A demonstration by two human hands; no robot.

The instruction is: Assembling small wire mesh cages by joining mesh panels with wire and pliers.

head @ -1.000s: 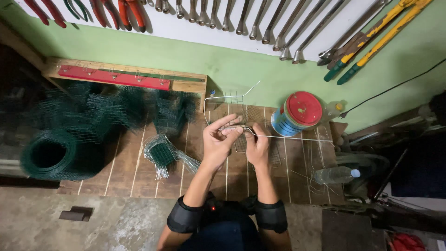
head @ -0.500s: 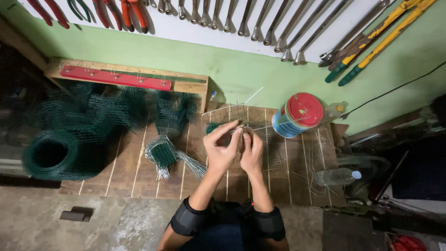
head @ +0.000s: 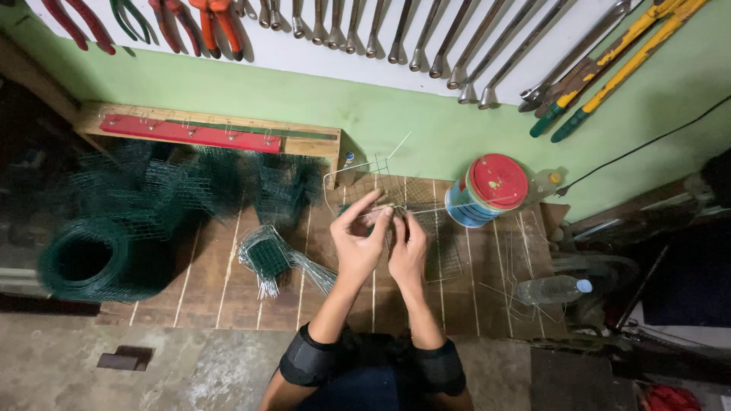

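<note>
My left hand point(head: 359, 242) and my right hand point(head: 408, 250) are close together over a flat piece of bare wire mesh point(head: 438, 242) on the wooden bench. Both pinch a thin silvery wire point(head: 423, 210) that runs to the right at the mesh's upper edge. A longer bent wire point(head: 349, 170) loops up at the mesh's far left corner. What lies under the fingertips is hidden.
A roll of green wire mesh point(head: 91, 262) and loose green mesh pieces point(head: 190, 186) lie at left. A small green mesh bundle point(head: 266, 255) sits beside my left arm. A red-lidded tin point(head: 487, 190) and a plastic bottle point(head: 552, 289) stand at right. Pliers and wrenches point(head: 426, 38) hang on the wall.
My hands have drawn closer together, and the right hand moved up to the left hand's fingertips on the wire. The mesh has stayed in place.
</note>
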